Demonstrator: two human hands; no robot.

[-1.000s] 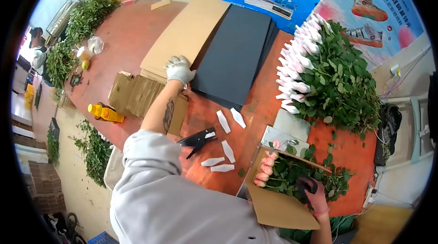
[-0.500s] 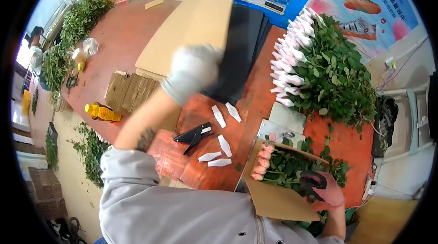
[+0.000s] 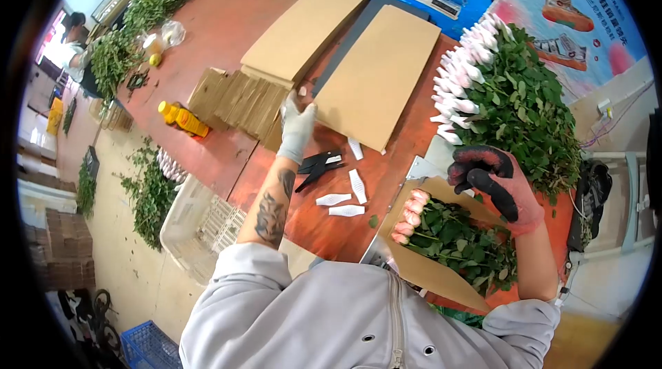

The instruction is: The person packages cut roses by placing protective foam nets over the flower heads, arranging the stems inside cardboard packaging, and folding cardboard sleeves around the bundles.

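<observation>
Presently, pink roses are lying in unclosed brown cardboard at four o'clock; black-and-pink-gloved right hand is curving half-open nearby, white-gloved left hand showing unclear grip.

Matt brown cardboard sheet, smooth-faced, over a dark matt board. Yellow bottle looks like shiny plastic. Red tabletop is scuffed, semi-glossy, maybe painted. Near-left crate is pale plastic.

The head view looks forward and steeply down from above the wearer's chest, facing the table at close range.
</observation>
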